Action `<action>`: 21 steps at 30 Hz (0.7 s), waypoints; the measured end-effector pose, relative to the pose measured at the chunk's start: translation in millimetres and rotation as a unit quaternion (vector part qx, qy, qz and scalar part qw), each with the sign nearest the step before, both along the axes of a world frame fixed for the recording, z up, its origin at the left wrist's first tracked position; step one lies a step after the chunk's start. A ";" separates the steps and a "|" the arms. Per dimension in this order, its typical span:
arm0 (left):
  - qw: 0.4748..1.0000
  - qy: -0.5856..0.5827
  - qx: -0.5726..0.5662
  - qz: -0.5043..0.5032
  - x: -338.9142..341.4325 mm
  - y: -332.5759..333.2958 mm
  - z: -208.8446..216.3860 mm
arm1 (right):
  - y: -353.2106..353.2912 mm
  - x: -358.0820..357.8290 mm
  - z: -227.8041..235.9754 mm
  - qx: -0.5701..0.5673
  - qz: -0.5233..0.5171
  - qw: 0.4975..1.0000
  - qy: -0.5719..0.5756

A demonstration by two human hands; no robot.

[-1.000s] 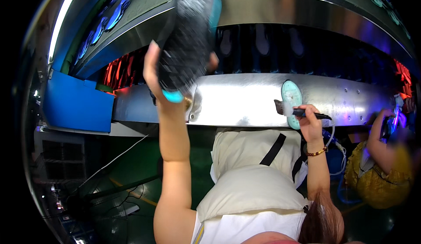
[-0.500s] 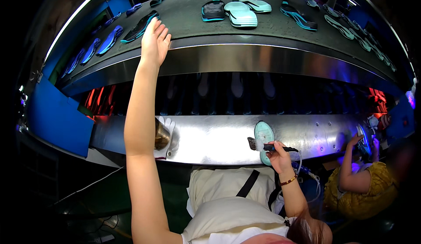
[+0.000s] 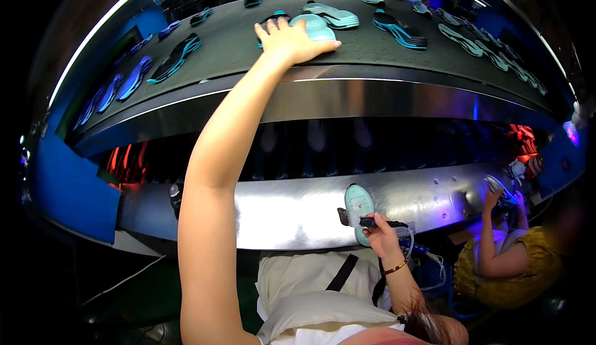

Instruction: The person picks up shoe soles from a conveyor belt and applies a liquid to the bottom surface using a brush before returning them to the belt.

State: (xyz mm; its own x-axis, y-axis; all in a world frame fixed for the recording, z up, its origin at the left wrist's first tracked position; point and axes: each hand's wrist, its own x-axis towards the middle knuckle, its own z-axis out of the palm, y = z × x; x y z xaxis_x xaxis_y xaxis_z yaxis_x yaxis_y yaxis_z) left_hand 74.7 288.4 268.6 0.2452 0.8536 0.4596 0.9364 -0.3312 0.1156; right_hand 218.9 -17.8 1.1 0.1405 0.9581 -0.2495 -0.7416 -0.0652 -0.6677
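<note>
left hand [image 3: 292,40] fingers spread flat over pale teal sole [image 3: 313,27] on upper belt [image 3: 248,53] | sole's long axis runs away from the person | right hand [image 3: 380,236] well below, fist closed on brush [image 3: 369,221]

Left hand [image 3: 292,40] on sole [image 3: 312,27] on upper conveyor [image 3: 236,50], right hand [image 3: 380,236] with brush [image 3: 366,221] at shelf [image 3: 298,211] below

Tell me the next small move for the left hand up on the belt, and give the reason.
Probably close the fingers on the pale teal shoe sole and lift it off the dark conveyor belt. The left hand lies flat on that sole, fingers spread, not gripping, while the right hand holds a black brush at the steel shelf.
</note>
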 end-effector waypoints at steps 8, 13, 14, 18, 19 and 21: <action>0.988 -0.070 -0.096 0.098 8.8 75.6 3.1 | -1.3 14.3 -9.4 -0.017 -0.018 0.999 0.023; 0.994 -0.054 -0.046 -0.088 4.8 89.3 -4.8 | 1.6 12.7 -21.7 -0.030 -0.024 0.999 0.024; 0.988 -0.049 -0.037 -0.141 8.5 88.4 -6.2 | 4.5 12.4 -19.7 -0.032 -0.021 0.999 0.024; 0.919 -0.101 0.029 -0.379 13.8 86.3 -13.2 | 10.8 2.0 -10.2 -0.009 -0.025 0.999 0.018; 0.916 -0.125 0.011 -0.380 12.6 87.2 -13.2 | 12.4 -0.1 -8.9 0.000 -0.022 1.000 0.019; 0.902 -0.175 -0.029 -0.394 18.6 83.5 -13.0 | 14.6 1.5 -12.7 0.002 -0.038 0.999 0.027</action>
